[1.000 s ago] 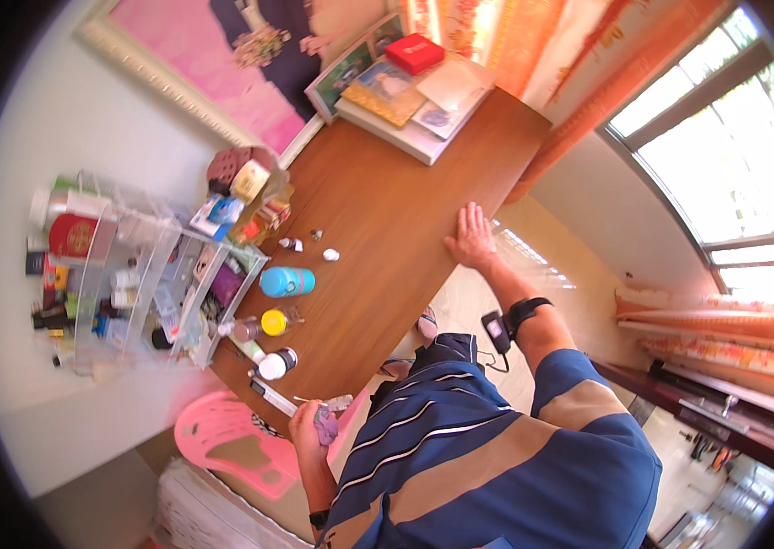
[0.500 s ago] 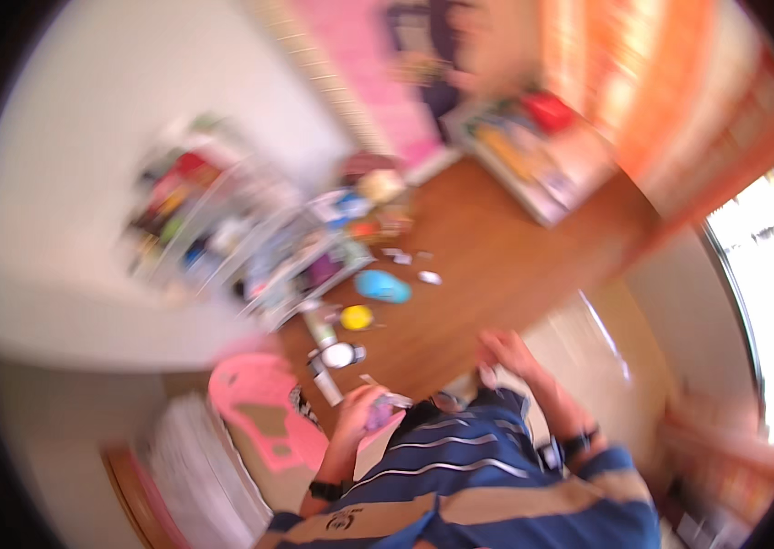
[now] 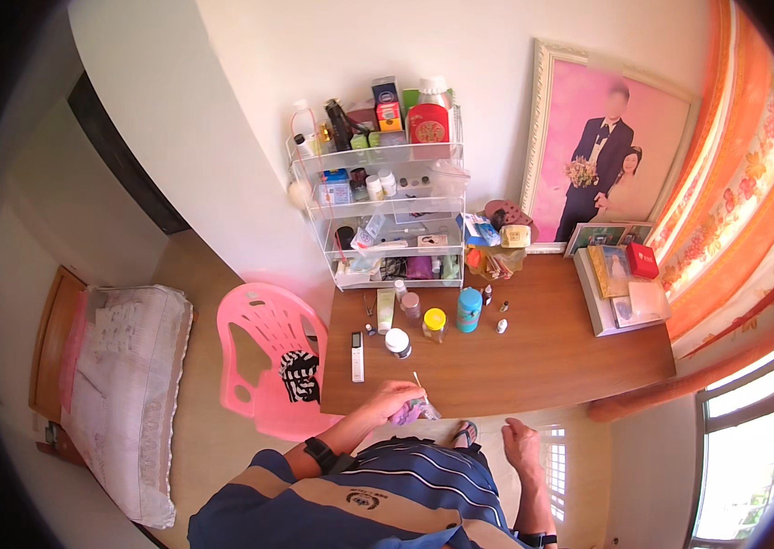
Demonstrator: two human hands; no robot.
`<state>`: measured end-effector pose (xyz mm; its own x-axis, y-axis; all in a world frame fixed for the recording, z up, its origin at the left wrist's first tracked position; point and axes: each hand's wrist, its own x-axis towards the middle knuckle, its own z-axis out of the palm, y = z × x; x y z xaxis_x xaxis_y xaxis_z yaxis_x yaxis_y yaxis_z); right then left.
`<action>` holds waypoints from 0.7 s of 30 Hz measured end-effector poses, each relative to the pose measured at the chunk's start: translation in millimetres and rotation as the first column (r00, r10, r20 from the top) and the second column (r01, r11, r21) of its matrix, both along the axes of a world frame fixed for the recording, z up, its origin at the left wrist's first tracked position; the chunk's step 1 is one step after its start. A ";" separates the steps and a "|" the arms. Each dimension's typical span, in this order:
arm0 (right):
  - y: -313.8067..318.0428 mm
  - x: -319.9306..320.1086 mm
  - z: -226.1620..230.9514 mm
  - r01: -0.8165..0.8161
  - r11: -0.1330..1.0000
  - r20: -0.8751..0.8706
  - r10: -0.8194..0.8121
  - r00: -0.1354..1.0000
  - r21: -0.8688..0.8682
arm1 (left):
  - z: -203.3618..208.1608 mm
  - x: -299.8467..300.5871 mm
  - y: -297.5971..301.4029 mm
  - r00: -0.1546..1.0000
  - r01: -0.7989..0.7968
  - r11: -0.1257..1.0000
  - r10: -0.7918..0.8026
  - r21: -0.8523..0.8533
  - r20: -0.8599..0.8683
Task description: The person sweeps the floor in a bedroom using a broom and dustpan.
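Note:
My left hand (image 3: 396, 401) is closed around a crumpled purple and clear plastic packet (image 3: 410, 411) at the table's front edge. A thin white stick (image 3: 417, 378), like a cotton swab, pokes up beside its fingers. Lower right, over the floor and off the table, my right hand (image 3: 521, 446) hangs with curled fingers; whatever it may hold is hidden. Nearest the left hand on the table are a white remote control (image 3: 357, 358) and a white-lidded jar (image 3: 398, 343). Behind them stand a yellow-lidded jar (image 3: 434, 325), a turquoise bottle (image 3: 469, 310) and a pale green tube (image 3: 386, 312).
A clear tiered rack (image 3: 387, 206) full of bottles and boxes stands at the back of the brown table (image 3: 552, 366). Right of it are a framed portrait (image 3: 542, 146) and a white box (image 3: 595, 306) with items on top. A pink chair (image 3: 263, 316) adjoins the table's left side.
The view has swung and steadied, bringing the rack and portrait upright. My left hand still holds the packet; my right hand is now lower, beside my body.

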<state>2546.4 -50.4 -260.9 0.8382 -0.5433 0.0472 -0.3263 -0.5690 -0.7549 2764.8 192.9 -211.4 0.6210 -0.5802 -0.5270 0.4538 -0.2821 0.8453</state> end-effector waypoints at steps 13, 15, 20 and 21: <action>187.4 -170.8 47.5 0.358 0.933 -0.245 -0.353 0.903 -0.025 | -79.2 -75.7 100.6 0.950 0.247 0.967 -0.229 0.059 -0.213; 216.0 -215.6 46.2 0.507 0.862 -0.266 -0.484 0.834 0.024 | -86.9 -106.7 110.0 0.930 0.335 0.942 -0.332 -0.013 -0.156; 246.0 -296.5 54.0 0.734 0.676 -0.094 -0.728 0.679 0.061 | -84.7 -161.9 90.7 0.838 0.535 0.843 -0.538 -0.058 -0.091; 250.7 -319.7 53.8 0.765 0.641 -0.062 -0.762 0.644 0.064 | -88.5 -174.7 83.5 0.824 0.557 0.828 -0.560 -0.062 -0.081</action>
